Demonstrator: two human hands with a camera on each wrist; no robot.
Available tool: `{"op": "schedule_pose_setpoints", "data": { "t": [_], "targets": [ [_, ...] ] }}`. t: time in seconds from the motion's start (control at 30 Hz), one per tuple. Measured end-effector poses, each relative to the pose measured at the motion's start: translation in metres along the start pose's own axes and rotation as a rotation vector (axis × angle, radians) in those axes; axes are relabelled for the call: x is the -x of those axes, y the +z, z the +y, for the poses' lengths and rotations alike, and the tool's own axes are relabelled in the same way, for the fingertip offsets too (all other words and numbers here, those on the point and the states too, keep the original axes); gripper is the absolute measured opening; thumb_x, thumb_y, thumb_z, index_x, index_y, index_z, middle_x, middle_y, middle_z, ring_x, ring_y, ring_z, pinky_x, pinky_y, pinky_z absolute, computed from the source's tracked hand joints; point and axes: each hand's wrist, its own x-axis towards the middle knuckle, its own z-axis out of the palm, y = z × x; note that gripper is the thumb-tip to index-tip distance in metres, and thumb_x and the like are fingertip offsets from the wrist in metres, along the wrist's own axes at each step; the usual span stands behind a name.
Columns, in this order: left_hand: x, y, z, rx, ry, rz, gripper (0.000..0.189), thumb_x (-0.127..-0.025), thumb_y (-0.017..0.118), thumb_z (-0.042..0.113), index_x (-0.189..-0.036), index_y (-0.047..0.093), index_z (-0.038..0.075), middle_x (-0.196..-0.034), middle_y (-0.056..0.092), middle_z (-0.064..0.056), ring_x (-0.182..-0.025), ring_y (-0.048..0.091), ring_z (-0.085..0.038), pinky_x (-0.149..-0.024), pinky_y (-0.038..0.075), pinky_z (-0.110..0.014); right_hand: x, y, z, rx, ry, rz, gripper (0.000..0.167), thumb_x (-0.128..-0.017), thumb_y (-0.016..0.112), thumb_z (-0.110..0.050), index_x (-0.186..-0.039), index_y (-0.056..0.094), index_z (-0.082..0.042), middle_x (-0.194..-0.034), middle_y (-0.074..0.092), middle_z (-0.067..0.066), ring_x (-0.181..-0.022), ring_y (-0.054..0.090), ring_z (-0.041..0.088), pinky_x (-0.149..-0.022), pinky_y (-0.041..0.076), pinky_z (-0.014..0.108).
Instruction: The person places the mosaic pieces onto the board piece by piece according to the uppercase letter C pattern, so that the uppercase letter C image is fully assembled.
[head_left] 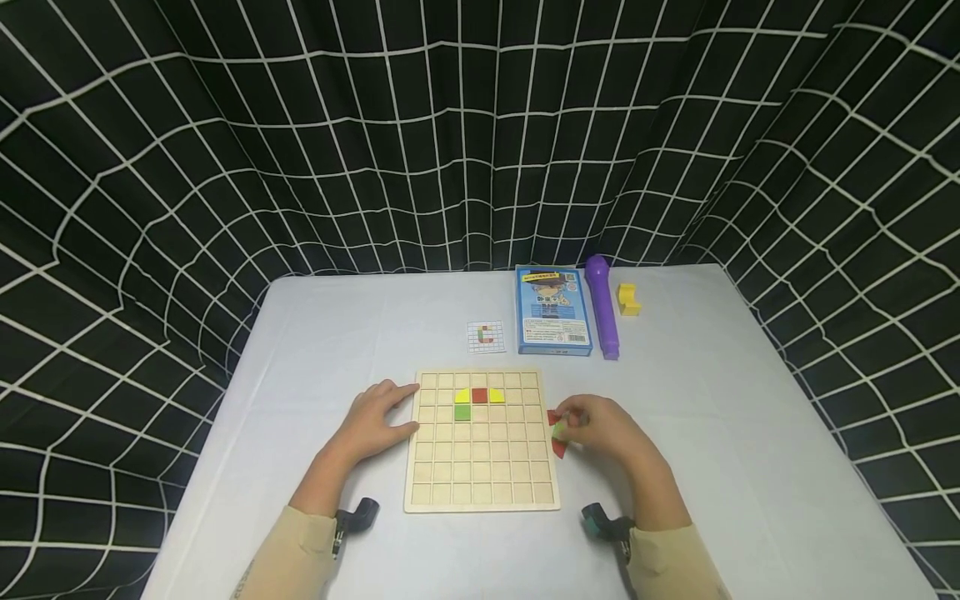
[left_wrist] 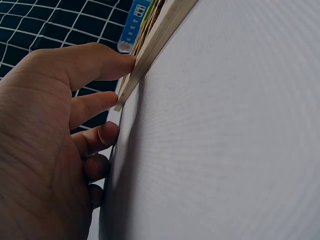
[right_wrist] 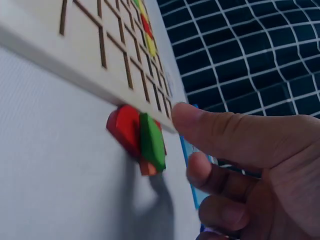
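Observation:
A wooden grid board (head_left: 480, 467) lies flat on the table. On its upper squares sit two yellow pieces (head_left: 462, 397), a red square (head_left: 479, 396) between them and a green square (head_left: 462, 412). My left hand (head_left: 371, 423) rests beside the board, thumb and index fingertips touching its left edge. My right hand (head_left: 600, 425) hovers at the right edge, thumb and index finger apart with no piece visible between them. Close to those fingertips a green piece (right_wrist: 151, 140) and a red piece (right_wrist: 125, 127) lie against the board, with another reddish piece partly hidden behind.
Beyond the board lie a small pattern card (head_left: 486, 337), a blue box (head_left: 553, 312), a purple microphone-shaped stick (head_left: 603, 308) and a yellow block (head_left: 628, 300). A black gridded curtain (head_left: 472, 133) surrounds the white table (head_left: 345, 325). Each wrist wears a dark camera mount.

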Motion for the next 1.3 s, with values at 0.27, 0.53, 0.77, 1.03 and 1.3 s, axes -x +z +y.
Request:
{"op": "schedule_pose_setpoints", "data": {
  "t": [0.27,0.53,0.77,1.03,1.3],
  "targets": [
    [0.0,0.001,0.0,-0.007,-0.005,0.001,0.068,-0.083,0.08,0.041,-0.144,0.061,0.019,-0.095,0.051,0.009,-0.085,0.043,-0.014,-0.082,0.04,-0.036,0.009,0.006,0.012,0.067,0.059,0.04,0.027,-0.075,0.087,-0.015,-0.096,0.07,-0.011,-0.074,0.052,0.003,-0.072,0.05,0.02,-0.065,0.038,0.035],
    [0.0,0.002,-0.003,0.001,-0.004,0.006,0.068,-0.082,0.081,0.041,-0.144,0.061,0.02,-0.095,0.052,0.009,-0.085,0.044,-0.014,-0.083,0.04,-0.037,0.01,0.011,0.016,0.065,0.079,0.087,0.024,-0.077,0.086,-0.019,-0.093,0.071,-0.01,-0.073,0.054,0.003,-0.073,0.051,0.02,-0.065,0.039,0.036],
    [-0.001,0.003,-0.004,0.002,0.007,0.001,0.067,-0.083,0.08,0.04,-0.144,0.061,0.019,-0.095,0.052,0.009,-0.085,0.044,-0.014,-0.082,0.039,-0.036,0.011,0.005,0.009,0.033,0.086,0.158,0.031,-0.08,0.085,-0.025,-0.101,0.072,-0.006,-0.084,0.063,0.001,-0.08,0.056,0.022,-0.068,0.046,0.036],
    [-0.001,0.003,-0.004,0.008,0.012,0.006,0.066,-0.083,0.08,0.039,-0.143,0.062,0.019,-0.093,0.05,0.009,-0.084,0.043,-0.014,-0.081,0.039,-0.036,0.006,-0.004,-0.013,-0.029,0.02,0.237,0.03,-0.083,0.079,-0.013,-0.11,0.074,-0.002,-0.095,0.072,0.004,-0.08,0.057,0.023,-0.066,0.047,0.033],
    [0.0,0.003,-0.004,0.007,0.01,0.004,0.067,-0.083,0.08,0.04,-0.144,0.062,0.019,-0.094,0.05,0.009,-0.084,0.043,-0.014,-0.081,0.039,-0.036,0.002,0.003,-0.044,-0.116,-0.019,0.276,0.033,-0.085,0.079,-0.012,-0.116,0.074,-0.004,-0.1,0.07,0.006,-0.057,0.048,0.018,-0.047,0.039,0.029]
  ]
}}
